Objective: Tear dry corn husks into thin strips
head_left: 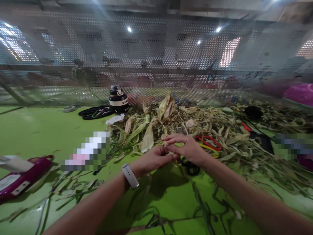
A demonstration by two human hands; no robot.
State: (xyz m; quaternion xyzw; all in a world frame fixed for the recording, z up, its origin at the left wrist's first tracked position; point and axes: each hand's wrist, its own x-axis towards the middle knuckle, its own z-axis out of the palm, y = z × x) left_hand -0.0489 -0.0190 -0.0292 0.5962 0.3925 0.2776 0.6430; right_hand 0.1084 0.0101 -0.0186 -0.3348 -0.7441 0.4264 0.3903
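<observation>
My left hand (155,160), with a pale watch strap (130,176) on its wrist, meets my right hand (187,149) above the green table. The fingertips of both are pinched together, and whatever lies between them is too small or hidden to make out. Just behind the hands is a pile of dry corn husks (168,109). One wide husk (147,140) hangs toward the left fingers. Beside my right hand lie red loop handles (211,143) and yellow handles (207,149), like those of scissors. Black loops (192,169) show under my right wrist.
A black bottle (118,101) stands at the back before a perforated metal screen (156,49). Left of it are a black coil (95,112) and a grey ring (68,108). A purple device (26,176) lies far left. Husk scraps (202,205) litter the green table (49,130).
</observation>
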